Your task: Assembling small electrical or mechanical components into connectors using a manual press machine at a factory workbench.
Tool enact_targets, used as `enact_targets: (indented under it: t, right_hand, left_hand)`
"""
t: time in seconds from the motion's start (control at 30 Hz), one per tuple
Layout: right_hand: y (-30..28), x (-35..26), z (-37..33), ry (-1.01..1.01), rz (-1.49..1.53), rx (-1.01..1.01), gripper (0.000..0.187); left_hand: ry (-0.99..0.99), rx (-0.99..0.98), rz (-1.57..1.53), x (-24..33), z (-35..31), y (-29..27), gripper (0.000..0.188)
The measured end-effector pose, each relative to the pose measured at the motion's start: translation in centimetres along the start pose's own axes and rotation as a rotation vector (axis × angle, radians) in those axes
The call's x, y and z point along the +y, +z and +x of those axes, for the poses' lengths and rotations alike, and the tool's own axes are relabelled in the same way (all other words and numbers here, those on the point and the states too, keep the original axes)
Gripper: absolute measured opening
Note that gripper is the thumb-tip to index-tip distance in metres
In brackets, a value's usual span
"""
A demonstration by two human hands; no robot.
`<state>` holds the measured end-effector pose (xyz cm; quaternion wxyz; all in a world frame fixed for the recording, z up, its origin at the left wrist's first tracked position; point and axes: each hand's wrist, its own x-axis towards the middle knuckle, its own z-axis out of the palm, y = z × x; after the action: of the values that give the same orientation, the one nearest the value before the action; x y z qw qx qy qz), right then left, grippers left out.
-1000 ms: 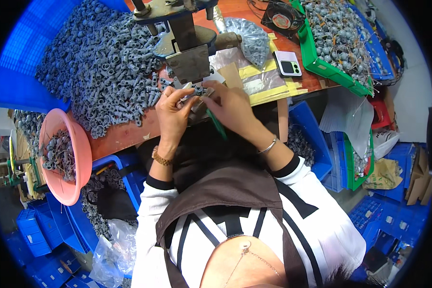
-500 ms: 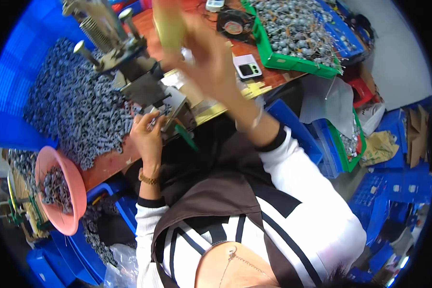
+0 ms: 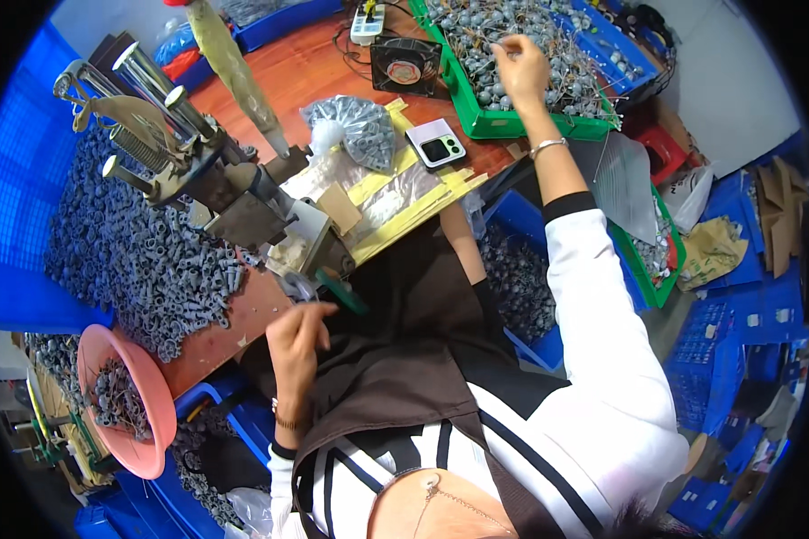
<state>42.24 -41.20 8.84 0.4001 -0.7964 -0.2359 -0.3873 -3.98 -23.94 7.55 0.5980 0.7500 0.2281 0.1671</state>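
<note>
My right hand (image 3: 523, 76) is over the green tray (image 3: 503, 126) of grey rounded parts with thin wires (image 3: 476, 54). Its thumb and fingertips are pinched together; whatever they hold is too small to make out. Just in front of the hand press (image 3: 216, 180), my left hand (image 3: 297, 346) has its fingers curled together, and I cannot see what is in them. A green strip-like piece (image 3: 340, 292) juts from the press base close to its fingertips. The press's lever (image 3: 235, 76), wrapped in yellowish material, leans up untouched.
Left of the press lies a heap of grey plastic parts (image 3: 153, 242) against a blue sheet. A pink basin (image 3: 153, 404) stands at the lower left. A phone (image 3: 436, 144), a bag of grey parts (image 3: 360, 135) and a small fan (image 3: 404, 67) lie on the red table. A blue bin (image 3: 535, 355) stands below.
My right hand has left the yellowish lever and moved right to the green tray. The lever stands farther left. My left hand has drawn back from the press toward my body.
</note>
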Motion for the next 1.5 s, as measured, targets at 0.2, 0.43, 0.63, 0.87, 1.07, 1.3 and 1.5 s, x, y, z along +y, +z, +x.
enact_targets:
  t: [0.2, 0.43, 0.63, 0.87, 1.07, 1.3, 1.5]
  right_hand:
    - [0.9, 2.8, 0.7, 0.098, -0.398, -0.477, 0.024]
    - [-1.6, 1.9, 8.3, 0.024, 0.424, 0.040, 0.019]
    - [-3.9, -2.8, 10.7, 0.082, 0.861, -0.021, 0.018]
    - [-8.4, -11.7, 6.3, 0.029, 0.434, -0.642, 0.020]
    - [-10.8, -18.6, 0.1, 0.026, 0.579, -1.190, 0.021]
    - [-12.0, -20.2, -6.0, 0.416, 1.029, -1.617, 0.014]
    - [-12.8, -21.6, -9.7, 0.484, 1.588, -1.485, 0.013]
  left_hand:
    - [0.159, 0.190, -0.625, -0.5, -5.1, -6.8, 0.020]
    - [0.340, 1.398, 0.126, 0.9, -7.9, -26.4, 0.027]
    - [0.295, 1.331, 1.489, -6.9, -5.2, -28.7, 0.036]
    - [0.491, 0.426, 0.764, -7.6, 9.8, -9.6, 0.030]
    - [0.322, 0.393, 0.945, -10.2, 15.5, -8.4, 0.012]
    - [0.394, 0.353, 0.982, -8.8, 14.1, -8.1, 0.004]
    - [0.403, 0.287, 0.849, -12.1, 15.3, -9.6, 0.016]
